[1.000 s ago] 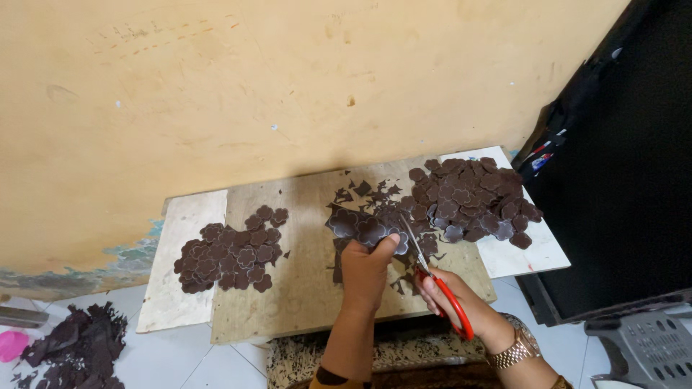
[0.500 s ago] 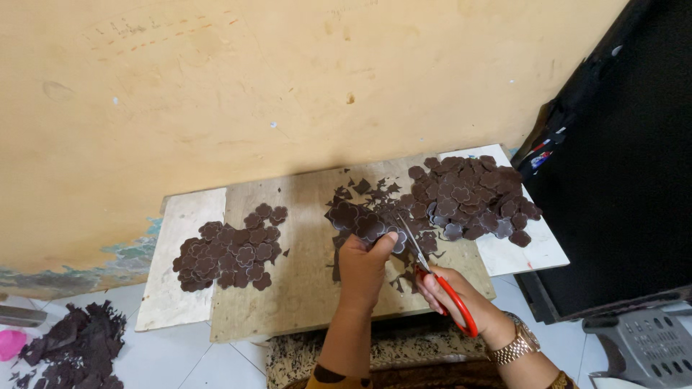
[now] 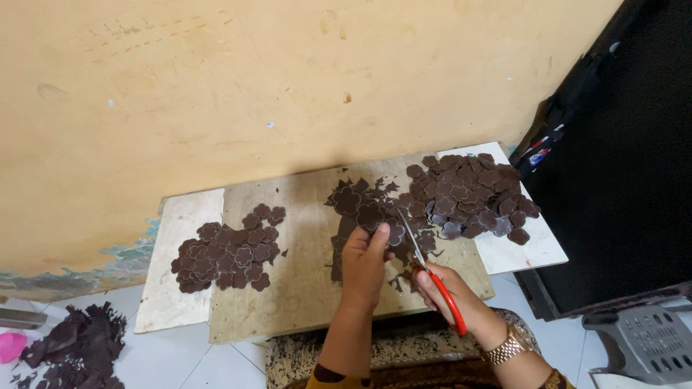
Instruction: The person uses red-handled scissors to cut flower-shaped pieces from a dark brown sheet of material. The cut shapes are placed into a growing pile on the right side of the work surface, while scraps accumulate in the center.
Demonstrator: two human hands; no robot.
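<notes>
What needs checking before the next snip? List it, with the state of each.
1. Left hand pinches the brown piece being cut: ok.
2. Right hand has its grip on the red scissors: ok.
3. Blades point up at the piece, beside the left thumb: clearance cannot tell.
4. Cut flower shapes lie in the left pile and the right pile, apart from the blades: ok.
5. Uncut pieces lie just above the left hand, within reach: ok.
6. Board lies flat under the work: ok.
</notes>
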